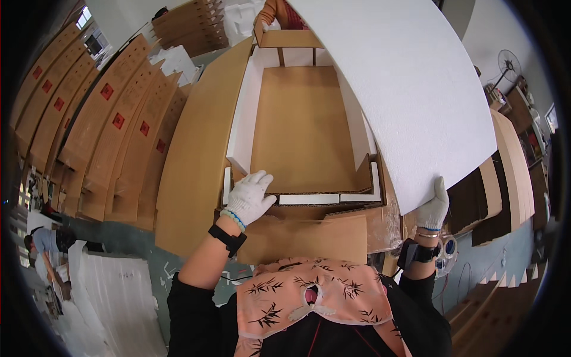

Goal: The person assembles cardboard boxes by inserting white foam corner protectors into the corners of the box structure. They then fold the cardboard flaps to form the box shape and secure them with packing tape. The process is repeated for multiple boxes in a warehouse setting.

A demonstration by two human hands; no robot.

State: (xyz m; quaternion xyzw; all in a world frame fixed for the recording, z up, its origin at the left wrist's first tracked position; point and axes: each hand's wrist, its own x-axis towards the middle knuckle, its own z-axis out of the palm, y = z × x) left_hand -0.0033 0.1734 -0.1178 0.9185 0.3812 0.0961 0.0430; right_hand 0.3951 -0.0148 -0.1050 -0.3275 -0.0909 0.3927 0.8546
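A large open cardboard box (pixel 202 149) lies in front of me, lined along its inner walls with white foam strips (pixel 242 128). Its bottom is a flat brown cardboard sheet (pixel 303 113). My left hand (pixel 250 196), in a white knit glove, rests over the box's near left corner with fingers stretched out and thumb apart. At the right, my gloved right hand (pixel 433 208) grips the near corner of a big white foam sheet (pixel 410 95). That sheet stands tilted along the box's right side and hides part of it. A near flap (pixel 315 235) folds down toward me.
At the far end, another person's hand (pixel 270 25) touches the raised far flap (pixel 291 39). Tall stacks of flat cartons (pixel 119 137) stand at the left. White foam pieces (pixel 119 297) lie lower left, near another person (pixel 53 244). More cartons (pixel 511 172) and a fan (pixel 507 62) are at the right.
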